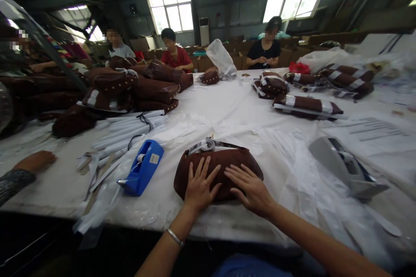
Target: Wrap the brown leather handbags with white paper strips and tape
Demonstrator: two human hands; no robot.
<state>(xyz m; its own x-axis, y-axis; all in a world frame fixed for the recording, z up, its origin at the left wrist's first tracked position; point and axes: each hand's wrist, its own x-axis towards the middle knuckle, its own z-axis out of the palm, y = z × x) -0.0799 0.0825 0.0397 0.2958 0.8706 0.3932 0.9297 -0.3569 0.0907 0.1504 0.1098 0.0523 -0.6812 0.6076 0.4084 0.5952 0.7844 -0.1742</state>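
A brown handbag [191, 159] lies on the white-covered table [214, 114] right in front of me. My left hand [200, 186] rests flat on its left half, fingers spread. On the right half lies my right hand [251, 188], palm down with the fingers stretched out. The bag's strap [227, 144] runs along its far edge, and part of it is wrapped in clear plastic. A blue tape dispenser [144, 169] stands left of the bag. To the right of it is a grey tape dispenser [346, 166].
Brown bags [130, 84] are piled at the left, beside rolled white strips [130, 132]. Wrapped brown bags [307, 106] lie at the back right. Plastic sheets [302, 177] cover the right side. Another person's hand [37, 161] rests at the left edge. Several people sit across the table.
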